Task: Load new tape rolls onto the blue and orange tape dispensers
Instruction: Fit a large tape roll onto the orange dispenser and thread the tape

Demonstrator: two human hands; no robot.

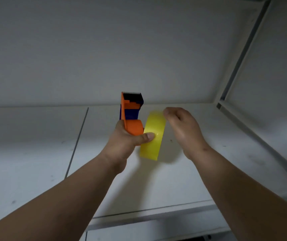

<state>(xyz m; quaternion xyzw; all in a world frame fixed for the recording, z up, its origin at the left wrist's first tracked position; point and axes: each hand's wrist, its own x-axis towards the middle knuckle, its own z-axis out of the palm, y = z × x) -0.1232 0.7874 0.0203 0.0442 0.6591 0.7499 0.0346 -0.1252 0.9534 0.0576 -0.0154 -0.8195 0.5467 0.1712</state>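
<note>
**Dispenser in your left hand, tape roll between both hands**

Your left hand [124, 143] grips the orange handle of the blue and orange tape dispenser [131, 113], fingers wrapped round it, and holds it upright above the white table [26, 153]. The dispenser's cutter end points up and away from you, with the black and grey blade piece at its top. The orange side plate faces you, and the blue body shows behind it.

The yellow tape roll [153, 136] stands on edge just right of the dispenser's handle, touching or nearly touching the rounded orange part. Your left thumb [148, 136] reaches across from the handle and presses on the roll's outer face, low on the side nearest the dispenser. The roll is not seated on the dispenser; it sits beside it, lower than the cutter end.

Your right hand [182, 129] is on the far side of the roll from the dispenser. Its fingers are curled, and the fingertips pinch the roll's upper edge. The palm stands clear of the roll, turned toward it.

So the roll lies between your two hands, left thumb below and right fingertips above. It casts a shadow on the table just right of the dispenser.
</note>
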